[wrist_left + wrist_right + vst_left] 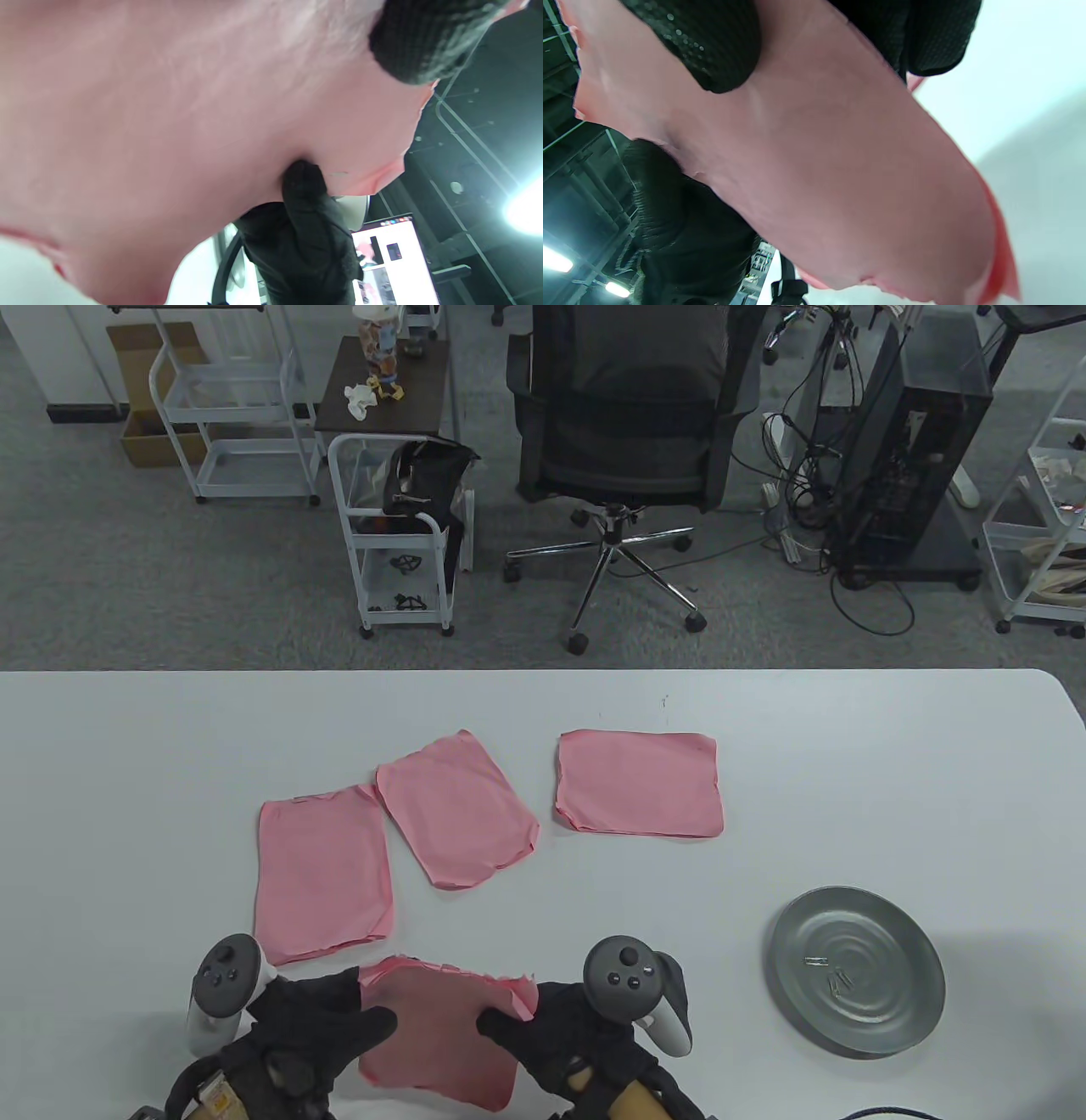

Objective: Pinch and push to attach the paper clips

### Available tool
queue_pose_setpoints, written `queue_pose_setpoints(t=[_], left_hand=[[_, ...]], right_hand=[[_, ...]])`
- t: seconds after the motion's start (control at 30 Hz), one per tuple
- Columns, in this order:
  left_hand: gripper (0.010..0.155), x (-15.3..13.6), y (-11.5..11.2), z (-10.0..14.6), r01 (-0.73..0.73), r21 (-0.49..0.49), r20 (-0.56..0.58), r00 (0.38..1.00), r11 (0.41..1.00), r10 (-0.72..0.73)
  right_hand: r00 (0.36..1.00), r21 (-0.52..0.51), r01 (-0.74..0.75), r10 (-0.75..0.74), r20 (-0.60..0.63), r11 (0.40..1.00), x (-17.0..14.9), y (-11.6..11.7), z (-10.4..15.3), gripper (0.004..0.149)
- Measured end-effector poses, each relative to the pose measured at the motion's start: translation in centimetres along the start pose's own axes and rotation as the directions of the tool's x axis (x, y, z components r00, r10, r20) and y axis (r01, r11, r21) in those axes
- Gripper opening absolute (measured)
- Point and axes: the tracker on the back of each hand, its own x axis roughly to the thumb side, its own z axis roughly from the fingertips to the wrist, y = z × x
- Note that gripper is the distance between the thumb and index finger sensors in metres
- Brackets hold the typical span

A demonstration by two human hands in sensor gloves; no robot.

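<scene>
A stack of pink paper sheets (437, 1035) is held up off the table near the front edge, between both hands. My left hand (327, 1027) grips its left edge, thumb on top. My right hand (543, 1031) grips its right edge. In the left wrist view the pink stack (169, 127) fills the frame with a gloved fingertip (420, 38) on it. In the right wrist view the stack (840, 178) is pinched under my gloved fingers (708, 46). Several paper clips (836, 980) lie in a grey metal plate (899, 925) at the right.
Three other pink paper stacks lie on the white table (848, 780): one at the left (322, 874), one in the middle (454, 810), one to the right (640, 785). An office chair (628, 432) and carts stand beyond the far edge.
</scene>
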Motion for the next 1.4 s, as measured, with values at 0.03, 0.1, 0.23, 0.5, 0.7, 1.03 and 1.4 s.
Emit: queue_pose_setpoints(t=[0.03, 0.1, 0.23, 0.5, 0.7, 1.03, 1.4], left_hand=[[0.054, -0.3, 0.0, 0.0, 0.02, 0.003, -0.02, 1.0, 1.0, -0.02], [0.049, -0.6, 0.0, 0.0, 0.024, 0.03, -0.053, 0.998, 0.999, -0.022], [0.048, -1.6, -0.2, -0.3, 0.006, 0.058, -0.105, 0.994, 0.998, 0.0], [0.048, -4.4, 0.4, -0.4, -0.235, 0.166, -0.21, 0.94, 0.958, 0.267], [0.048, -6.1, 0.5, -0.5, -0.275, 0.156, -0.389, 0.865, 0.949, 0.315], [0.047, -7.7, 0.3, -0.8, -0.315, 0.139, -0.465, 0.816, 0.939, 0.343], [0.047, -7.6, -0.2, -0.9, -0.282, 0.075, -0.496, 0.821, 0.956, 0.281]], right_hand=[[1.0, 0.01, 0.008, -0.007, -0.015, 1.0, -0.2, 0.1, -0.1, 0.043], [0.999, 0.009, -0.003, 0.004, -0.04, 1.0, -0.6, 0.1, -0.3, 0.044], [0.996, -0.014, -0.035, 0.034, -0.088, 0.999, -1.4, -0.4, -0.4, 0.052], [0.971, -0.394, -0.172, 0.089, -0.222, 0.903, -1.2, -8.6, 4.6, 0.069], [0.891, -0.664, -0.397, 0.094, -0.444, 0.634, -0.9, -15.6, 13.1, 0.071], [0.492, -0.321, -0.556, -0.008, -0.87, 0.767, -9.8, -18.4, 18.8, 0.088], [0.347, -0.072, -0.672, 0.228, -0.91, 0.737, -11.1, -17.9, 15.5, 0.088]])
